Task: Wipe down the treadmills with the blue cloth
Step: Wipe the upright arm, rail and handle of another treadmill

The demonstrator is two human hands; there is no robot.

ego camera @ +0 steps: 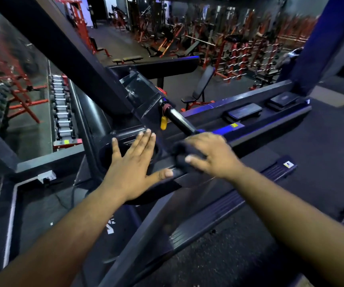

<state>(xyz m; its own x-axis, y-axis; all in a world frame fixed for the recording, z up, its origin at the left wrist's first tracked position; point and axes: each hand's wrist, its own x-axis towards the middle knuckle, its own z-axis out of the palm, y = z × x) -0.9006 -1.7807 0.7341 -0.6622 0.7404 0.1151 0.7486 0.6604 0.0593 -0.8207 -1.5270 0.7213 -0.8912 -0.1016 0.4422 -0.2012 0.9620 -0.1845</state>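
The black treadmill console (144,94) fills the middle of the head view, with a round cup holder (107,156) at its left side and a handlebar (179,119) running down to the right. My left hand (134,164) lies flat and open over the cup holder, fingers spread. My right hand (210,154) presses a dark, blurred cloth (182,157) against the console's lower rail. The cloth looks almost black in this light and is partly hidden under my fingers. A yellow safety clip (164,122) hangs beside the handlebar.
The treadmill belt (218,255) and side rail (214,216) lie below my arms. A thick black upright (63,48) crosses the upper left. A glass barrier and dumbbell rack (61,108) stand at left. Red gym machines (239,48) and a bench (202,88) fill the floor beyond.
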